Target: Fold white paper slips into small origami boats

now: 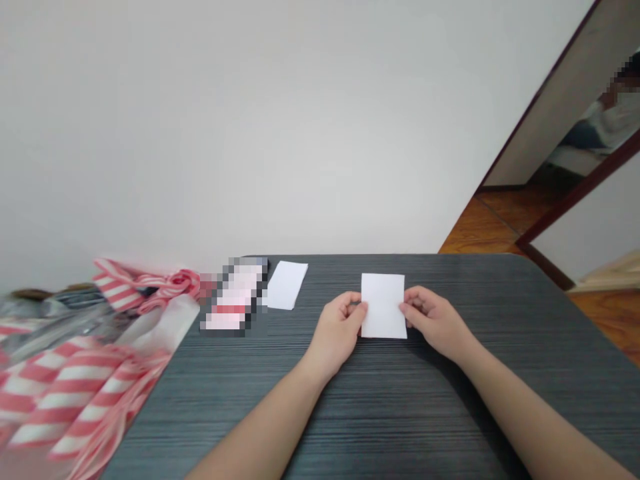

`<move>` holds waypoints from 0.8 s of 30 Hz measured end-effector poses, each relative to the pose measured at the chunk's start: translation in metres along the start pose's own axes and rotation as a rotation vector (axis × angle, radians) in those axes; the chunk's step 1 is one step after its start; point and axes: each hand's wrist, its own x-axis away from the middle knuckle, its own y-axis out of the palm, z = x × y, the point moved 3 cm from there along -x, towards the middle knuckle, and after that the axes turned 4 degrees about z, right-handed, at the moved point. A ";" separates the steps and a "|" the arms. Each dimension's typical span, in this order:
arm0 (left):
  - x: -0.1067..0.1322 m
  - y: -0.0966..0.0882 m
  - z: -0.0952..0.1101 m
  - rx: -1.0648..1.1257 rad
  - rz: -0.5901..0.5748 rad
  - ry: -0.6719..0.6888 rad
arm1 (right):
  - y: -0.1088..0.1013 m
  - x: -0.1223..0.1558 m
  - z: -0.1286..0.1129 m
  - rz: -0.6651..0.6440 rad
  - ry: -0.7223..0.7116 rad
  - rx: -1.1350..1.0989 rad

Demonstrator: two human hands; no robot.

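Observation:
A small white sheet of paper (383, 308) is held up between my two hands, just above the dark table. My left hand (339, 325) pinches its left edge, thumb in front and fingers curled behind. On the opposite edge, my right hand (437, 320) grips in the same way. The side of the sheet facing me looks blank. To the left, more white paper (287, 285) lies on the table, perhaps a small stack; I cannot tell how many sheets.
The dark, wood-grained table (350, 413) reaches back to a white wall (300, 133). A pixelated phone-like object (235, 297) lies at its left edge. Red-and-white striped cloth (75, 387) is heaped beside the table. At the far right, a person (605, 123) appears through a doorway or mirror.

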 end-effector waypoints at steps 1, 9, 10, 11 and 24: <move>0.001 0.001 0.001 -0.006 0.003 -0.003 | 0.001 0.000 0.000 -0.012 -0.003 -0.017; 0.000 0.004 0.012 0.096 -0.047 -0.105 | 0.003 0.003 -0.006 -0.072 -0.020 -0.080; -0.002 0.002 0.012 0.112 -0.046 -0.114 | 0.003 0.004 -0.007 -0.069 -0.018 -0.075; -0.003 0.001 0.012 0.127 -0.043 -0.124 | 0.002 0.004 -0.008 -0.067 -0.014 -0.072; 0.004 0.001 0.008 0.070 -0.047 -0.031 | 0.001 0.008 -0.017 -0.090 -0.026 -0.012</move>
